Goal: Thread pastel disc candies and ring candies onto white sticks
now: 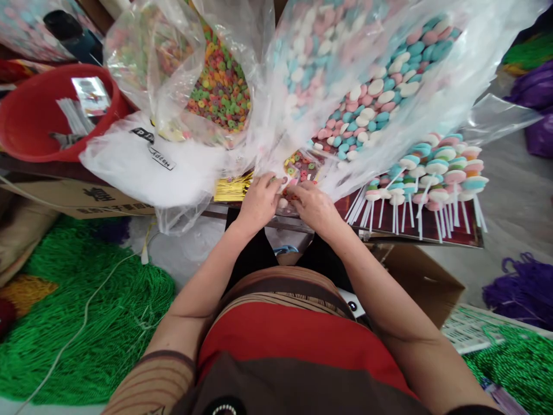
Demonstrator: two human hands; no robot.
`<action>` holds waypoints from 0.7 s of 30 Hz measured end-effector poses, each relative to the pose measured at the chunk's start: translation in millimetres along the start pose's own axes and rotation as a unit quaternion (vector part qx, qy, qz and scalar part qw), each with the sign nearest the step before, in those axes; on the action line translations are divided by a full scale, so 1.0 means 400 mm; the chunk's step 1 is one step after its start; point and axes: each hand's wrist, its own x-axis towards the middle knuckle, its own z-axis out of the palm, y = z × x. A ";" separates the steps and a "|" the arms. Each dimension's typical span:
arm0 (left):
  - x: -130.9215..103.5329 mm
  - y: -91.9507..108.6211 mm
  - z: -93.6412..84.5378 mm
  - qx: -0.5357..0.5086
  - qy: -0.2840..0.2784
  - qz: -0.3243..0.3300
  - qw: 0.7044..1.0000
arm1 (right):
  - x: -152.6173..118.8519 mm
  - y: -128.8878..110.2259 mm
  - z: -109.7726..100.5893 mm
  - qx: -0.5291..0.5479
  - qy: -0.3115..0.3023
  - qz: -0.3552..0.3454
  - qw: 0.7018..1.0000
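My left hand (260, 203) is at the table's front edge with its fingers curled together over something small that I cannot make out. Close on its right, my right hand (316, 207) has its fingertips pinched at small orange-red pieces. Small coloured rings (300, 164) lie just beyond both hands. Gold twist ties (231, 189) are beside my left hand. Behind, one clear bag holds many coloured rings (220, 86), and a larger one holds pink, white and blue candies (367, 109). To the right lies a pile of candy sticks (436, 167) with white sticks pointing forward.
A red basin (26, 115) with white sticks and a card stands at the far left, near a white plastic bag (151, 167). Green strands (86, 317) cover the floor at left. An open cardboard box (419, 276) and a white basket (479, 328) are below the table at right.
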 end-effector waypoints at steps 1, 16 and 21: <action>-0.002 0.002 0.000 0.001 -0.003 0.006 1.000 | 0.010 -0.003 -0.007 -0.016 -0.017 -0.002 1.000; -0.079 -0.025 -0.057 0.017 -0.077 0.048 0.996 | -0.032 0.014 -0.048 -0.042 0.002 -0.108 0.993; -0.037 -0.011 -0.084 0.062 -0.126 0.070 0.988 | -0.016 0.036 -0.040 -0.061 0.031 -0.076 0.995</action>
